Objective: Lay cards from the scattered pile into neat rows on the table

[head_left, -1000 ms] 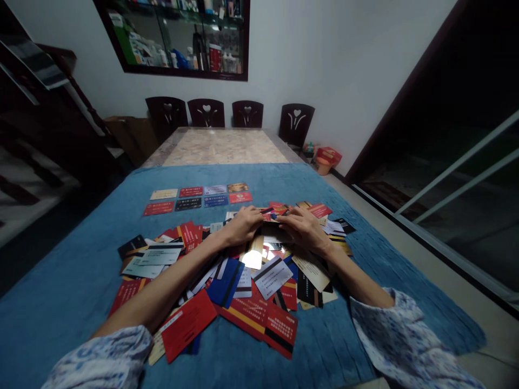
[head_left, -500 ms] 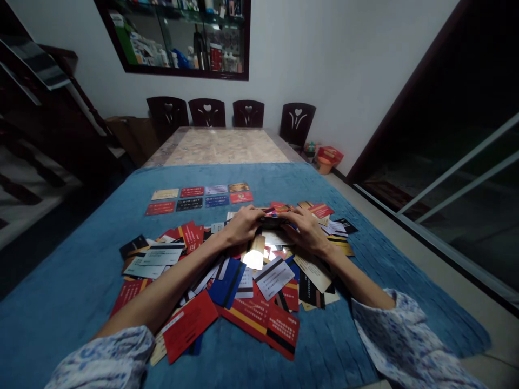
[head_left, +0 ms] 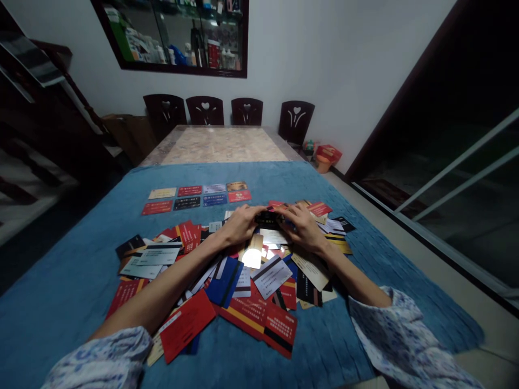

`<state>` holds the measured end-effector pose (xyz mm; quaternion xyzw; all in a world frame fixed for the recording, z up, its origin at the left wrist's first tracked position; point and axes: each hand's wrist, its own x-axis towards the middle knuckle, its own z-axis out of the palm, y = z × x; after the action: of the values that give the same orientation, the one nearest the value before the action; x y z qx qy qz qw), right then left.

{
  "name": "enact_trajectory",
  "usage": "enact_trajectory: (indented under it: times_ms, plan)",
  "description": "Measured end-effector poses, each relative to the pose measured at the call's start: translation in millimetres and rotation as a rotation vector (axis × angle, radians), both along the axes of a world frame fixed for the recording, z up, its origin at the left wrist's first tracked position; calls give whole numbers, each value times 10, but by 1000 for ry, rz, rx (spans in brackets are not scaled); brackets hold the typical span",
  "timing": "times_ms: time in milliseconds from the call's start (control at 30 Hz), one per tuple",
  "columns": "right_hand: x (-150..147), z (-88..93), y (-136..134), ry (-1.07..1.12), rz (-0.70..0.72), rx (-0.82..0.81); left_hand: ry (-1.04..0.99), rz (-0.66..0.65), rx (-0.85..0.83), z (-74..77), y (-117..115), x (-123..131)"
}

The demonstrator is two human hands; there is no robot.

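Note:
Between my two hands is a black card (head_left: 267,219), tilted so that its printed face shows toward me. My left hand (head_left: 243,222) is closed on its left end, and my right hand (head_left: 302,226) grips its right end. Under and around them spreads a loose heap of plastic cards, many overlapping. Close to my wrists lie a shiny gold card (head_left: 252,249), a white card with a dark stripe (head_left: 272,275) and a blue card (head_left: 225,283). A red card (head_left: 187,327) sits at the heap's near edge.
Beyond the heap, two rows of cards lie side by side, among them a black card (head_left: 187,203). All rest on a blue cloth (head_left: 81,259) over a marble-topped table (head_left: 227,143). Dark chairs (head_left: 295,121) stand along the far side.
The black card has tipped from nearly edge-on to showing its face. My hands stay at about the same place, and the view has shifted slightly.

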<state>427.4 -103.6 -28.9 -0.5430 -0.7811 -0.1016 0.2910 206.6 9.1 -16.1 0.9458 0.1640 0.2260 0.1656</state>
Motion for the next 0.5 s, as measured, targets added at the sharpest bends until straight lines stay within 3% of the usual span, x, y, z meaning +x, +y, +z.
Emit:
enact_trajectory:
  times_ms: [500]
  plan:
    - [44, -11, -5, -49, -35, -81, 44, 45, -45, 16, -18, 9]
